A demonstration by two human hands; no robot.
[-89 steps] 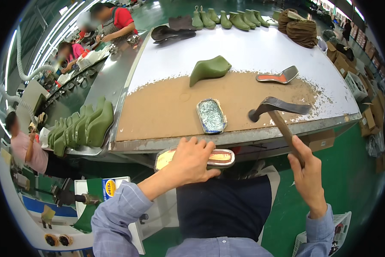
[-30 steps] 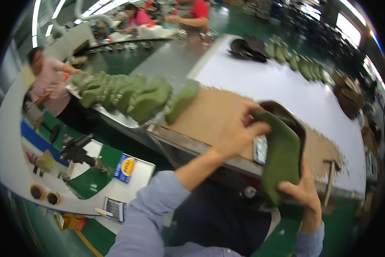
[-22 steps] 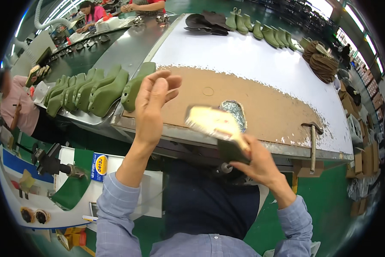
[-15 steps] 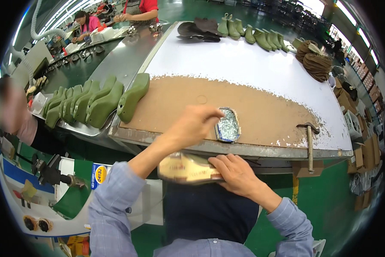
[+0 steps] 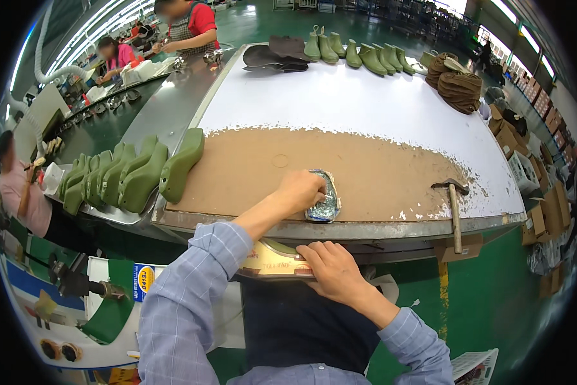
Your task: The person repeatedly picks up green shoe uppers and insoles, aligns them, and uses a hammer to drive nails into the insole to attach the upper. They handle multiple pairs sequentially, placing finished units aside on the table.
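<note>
My left hand (image 5: pixel 303 190) reaches over the bench, its fingers bunched together at a small shallow tray (image 5: pixel 334 216). Silvery bits (image 5: pixel 327 208) fill the tray, each too small to name. Whether the fingertips pinch any of them cannot be seen. Close to my body, just off the bench's front edge, my right hand (image 5: pixel 334 272) grips one end of a shoe last (image 5: pixel 279 259). A cream insole face is turned up on it, with green showing at its far side. My left forearm passes over its other end.
A hammer (image 5: pixel 455 215) lies at the bench's right front. Green shoe lasts (image 5: pixel 137 183) stand in a row at the left; more green lasts (image 5: pixel 372 59) and brown folded pieces (image 5: pixel 455 85) lie at the back. A machine (image 5: pixel 89 321) stands at lower left. Co-workers are beyond.
My left hand has come down to the tray, its fingers now at the silvery bits. My right hand still holds the shoe last near my body. The whole view has shifted slightly.
</note>
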